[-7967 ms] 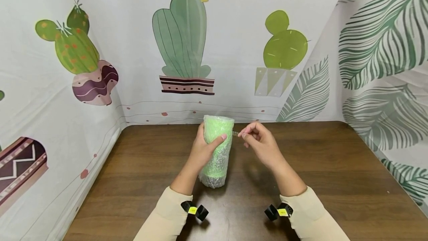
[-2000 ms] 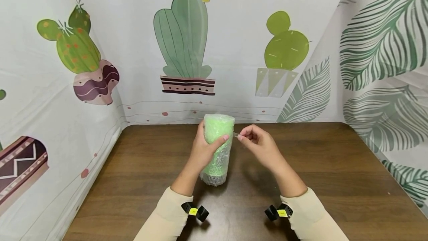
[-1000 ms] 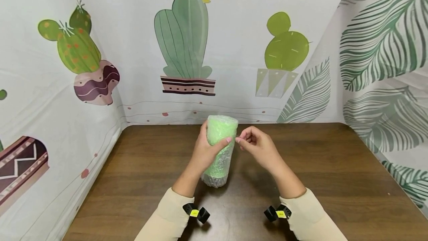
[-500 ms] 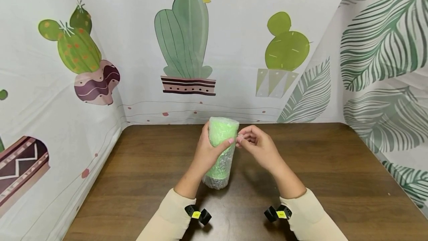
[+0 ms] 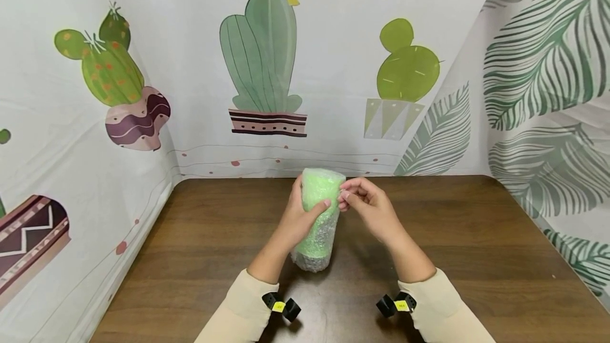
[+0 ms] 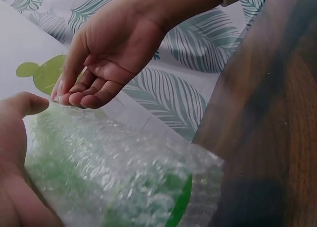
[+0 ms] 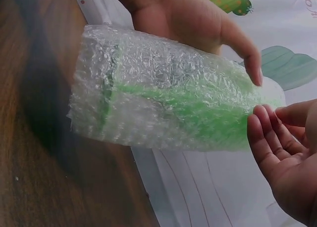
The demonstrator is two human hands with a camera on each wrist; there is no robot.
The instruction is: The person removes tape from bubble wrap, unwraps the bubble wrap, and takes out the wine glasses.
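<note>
A green cylinder in clear bubble wrap (image 5: 320, 221) is held up at a slight tilt over the brown table. My left hand (image 5: 297, 213) grips it from the left, thumb across its front. At its upper right side is my right hand (image 5: 374, 208), thumb and forefinger pinching a small piece of clear tape, the other fingers curled against or just beside the wrap. In the left wrist view, the right fingertips (image 6: 62, 95) meet at the wrap's upper edge. The right wrist view shows the wrapped cylinder (image 7: 168, 98) from its base end; the tape is barely visible there.
A dark wood table (image 5: 214, 258) lies under both hands. White cloth printed with cacti (image 5: 267, 57) and leaves stands behind it and at the sides. Each wrist carries a black camera (image 5: 290, 309) on a strap over a cream sleeve.
The left hand has shifted the wrapped cylinder to the right, nearer the right hand. The gap where a clear strip showed earlier has closed. The right hand has stayed almost in place.
</note>
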